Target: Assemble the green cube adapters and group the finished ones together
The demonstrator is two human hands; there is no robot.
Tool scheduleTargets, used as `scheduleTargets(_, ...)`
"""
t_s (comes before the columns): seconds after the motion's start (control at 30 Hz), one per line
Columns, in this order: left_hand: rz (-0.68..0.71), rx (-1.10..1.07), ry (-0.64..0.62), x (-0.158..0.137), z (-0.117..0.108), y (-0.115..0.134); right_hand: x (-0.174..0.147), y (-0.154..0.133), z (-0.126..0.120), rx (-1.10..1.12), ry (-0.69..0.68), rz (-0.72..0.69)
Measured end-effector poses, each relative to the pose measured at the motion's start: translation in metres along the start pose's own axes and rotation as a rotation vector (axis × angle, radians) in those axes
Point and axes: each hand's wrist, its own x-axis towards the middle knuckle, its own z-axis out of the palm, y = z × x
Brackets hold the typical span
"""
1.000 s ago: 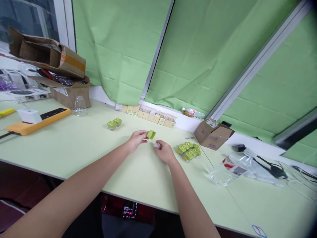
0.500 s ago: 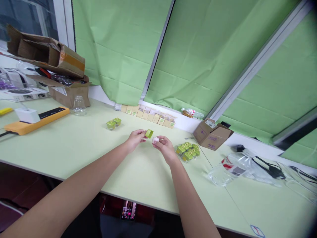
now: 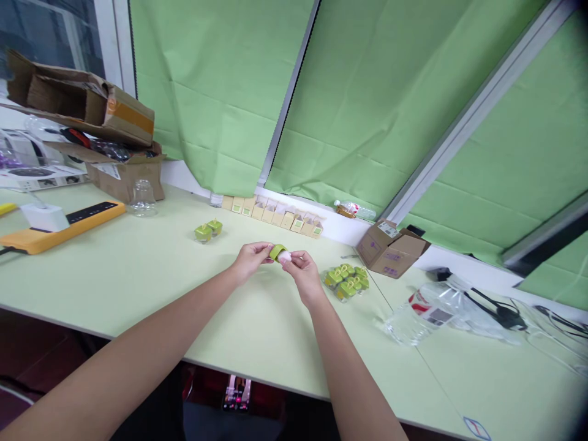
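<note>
Above the middle of the pale table, my left hand pinches a small green cover whose open side faces right. Between the fingers of my right hand is a small white rounded piece. The white piece meets the cover's opening; how far it is inside I cannot tell. Several small green-topped containers with loops stand in a cluster to the right of my right hand. Two more of these green-topped containers sit to the left, beyond my left hand.
Several small cardboard boxes line the back edge. An open carton and a large clear bottle stand at right, near cables. An orange power strip, a clear jar and stacked cartons occupy the left.
My hands have drawn together. The white piece, apart from the green cover before, now meets its opening. The view has shifted slightly.
</note>
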Motion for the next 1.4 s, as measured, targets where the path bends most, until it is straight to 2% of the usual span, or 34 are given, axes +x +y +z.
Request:
scheduleTargets(0.17,0.020,-0.003,0.011,0.001,-0.001,-0.005,-0.001,0.002,0.003,-0.076,0.020,-0.066)
scheduleTargets(0.33,-0.023,-0.070,0.023,-0.002,0.000,-0.009,-0.005,0.007,0.013,-0.218,0.094,-0.110)
scheduleTargets(0.53,-0.078,-0.210,0.020,-0.004,0.004,-0.005,-0.012,0.000,0.022,-0.432,0.173,-0.334)
scheduleTargets(0.77,-0.121,-0.242,0.003,-0.007,0.006,-0.002,-0.017,-0.006,0.022,-0.630,0.114,-0.487)
scheduleTargets(1.13,-0.136,-0.292,0.010,-0.008,0.006,-0.003,-0.013,-0.002,0.019,-0.760,0.116,-0.608)
scheduleTargets(1.4,-0.135,-0.305,0.006,-0.008,0.006,-0.005,-0.012,-0.003,0.019,-0.773,0.134,-0.593)
